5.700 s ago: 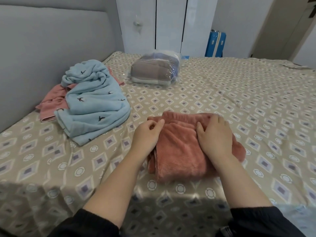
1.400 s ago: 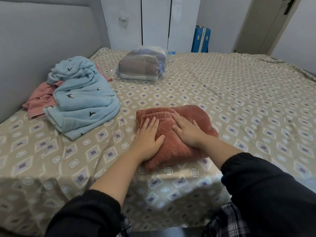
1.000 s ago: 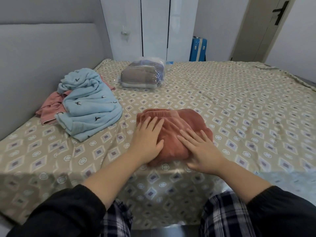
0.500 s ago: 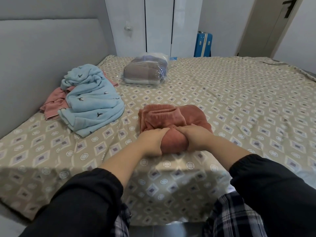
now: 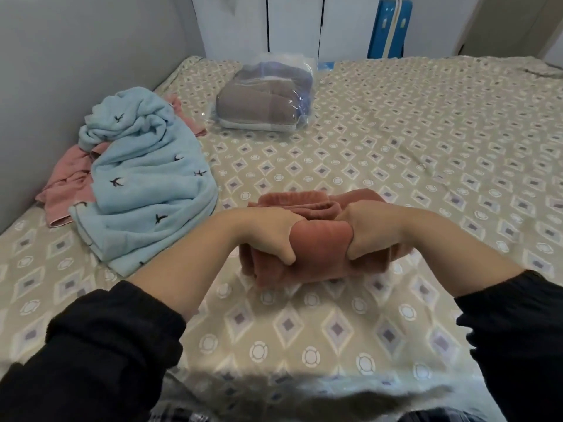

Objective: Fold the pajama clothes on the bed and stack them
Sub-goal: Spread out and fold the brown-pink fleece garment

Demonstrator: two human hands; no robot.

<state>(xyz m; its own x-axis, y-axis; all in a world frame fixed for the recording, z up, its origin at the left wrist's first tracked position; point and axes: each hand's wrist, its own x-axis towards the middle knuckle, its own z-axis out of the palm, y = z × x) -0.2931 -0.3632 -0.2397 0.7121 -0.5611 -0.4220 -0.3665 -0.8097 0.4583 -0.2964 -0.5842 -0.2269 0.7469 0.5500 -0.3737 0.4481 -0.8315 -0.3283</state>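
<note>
A folded rust-pink fleece pajama piece (image 5: 320, 248) lies on the patterned bed (image 5: 396, 141) in front of me. My left hand (image 5: 268, 236) grips its near left part, thumb on the front and fingers curled over the top. My right hand (image 5: 365, 233) grips the near right part the same way. The near fold is bunched up between both hands. At the left, a crumpled light-blue pajama piece (image 5: 143, 190) with small bird prints lies over a pale pink garment (image 5: 67, 181).
A clear plastic bag holding folded grey bedding (image 5: 265, 99) sits at the far side of the bed. The grey padded headboard (image 5: 76, 56) runs along the left. White wardrobe doors (image 5: 292, 22) and a blue suitcase (image 5: 390, 25) stand beyond the bed.
My hands went from pressing flat on the folded pink piece to gripping its near edge from both sides, bunching and lifting the fold. The other clothes have stayed put.
</note>
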